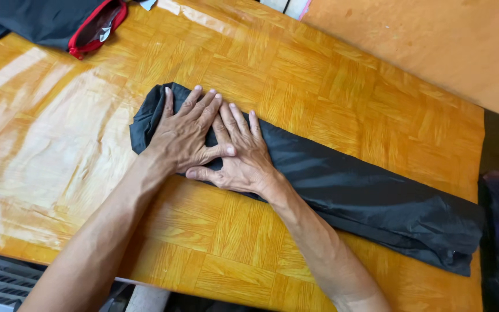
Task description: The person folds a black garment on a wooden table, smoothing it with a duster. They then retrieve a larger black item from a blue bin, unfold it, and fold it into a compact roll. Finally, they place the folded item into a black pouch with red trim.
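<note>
The bench (pixel 342 98) under me is a glossy orange wood-pattern top, and across it, running from the middle out to the right edge, lies the dark folded garment (pixel 371 199), a long narrow band of thin black cloth. At the far left corner sits another black cloth piece with a red trim (pixel 96 26), well apart from where I work.

Both hands are on the left end of the garment, where it bunches into a thicker roll. My left hand (pixel 186 136) lies flat, fingers spread and palm down; my right hand (pixel 244 153) is beside it, also flat and spread, its thumb tucked under the left hand's thumb so the two overlap. Neither grip pinches anything (it is pure downward pressure).

To do this well, I judge the pressing should stay even across both palms, so the bunched end flattens without skewing the long edges. I would keep the fingers wide, since thin slippery cloth tends to creep sideways on a shiny top.
</note>
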